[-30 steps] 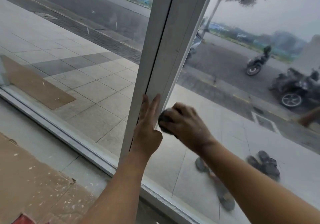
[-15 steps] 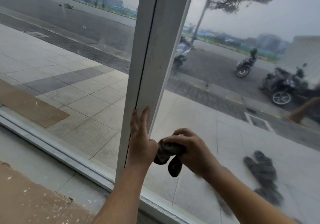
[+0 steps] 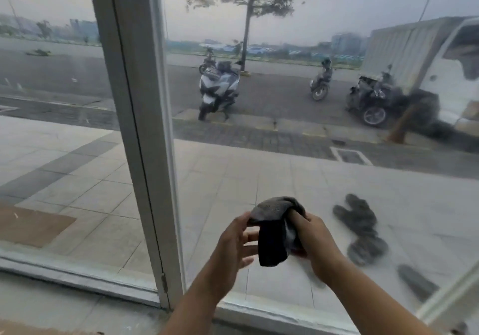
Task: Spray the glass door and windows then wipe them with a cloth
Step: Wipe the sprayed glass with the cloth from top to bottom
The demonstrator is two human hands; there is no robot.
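Observation:
A dark grey cloth [image 3: 274, 233] hangs bunched between both hands in front of the right glass pane [image 3: 311, 168]. My right hand [image 3: 315, 241] grips its right side with curled fingers. My left hand [image 3: 234, 241] pinches the cloth's left top edge with the thumb, the fingers spread beneath. The pale door frame post [image 3: 140, 127] stands to the left, apart from both hands, with the left glass pane [image 3: 57, 140] beyond it. No spray bottle is in view.
The bottom frame rail [image 3: 77, 280] runs along the floor below the glass. Outside lie tiled pavement, dark sandals [image 3: 360, 228], parked scooters [image 3: 217, 88] and a truck [image 3: 420, 57]. A slanted frame edge [image 3: 451, 295] shows at the lower right.
My left hand has left the frame post and come to the cloth. Both hands moved right and away from the glass. The view has risen towards the street.

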